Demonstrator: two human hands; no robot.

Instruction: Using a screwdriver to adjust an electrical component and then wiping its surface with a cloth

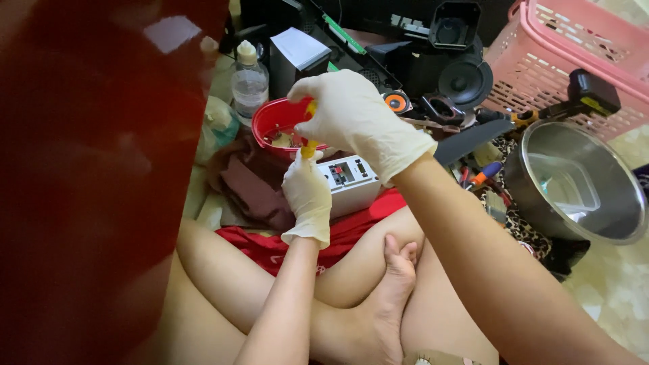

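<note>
1. I'm seeing the right hand (355, 115), gloved, closing around a yellow-handled screwdriver (309, 150), held upright above the grey box (351, 184);
2. the left hand (308, 192), gloved, is pressing against the grey box's left side, fingers together;
3. red bowl (274, 123) is sitting just behind the grey box; steel pot (574, 182) well to its right.

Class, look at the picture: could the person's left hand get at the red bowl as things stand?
Probably yes: the left hand sits just below the red bowl, with nothing between them, though its fingers already touch a yellow-handled tool.
</note>
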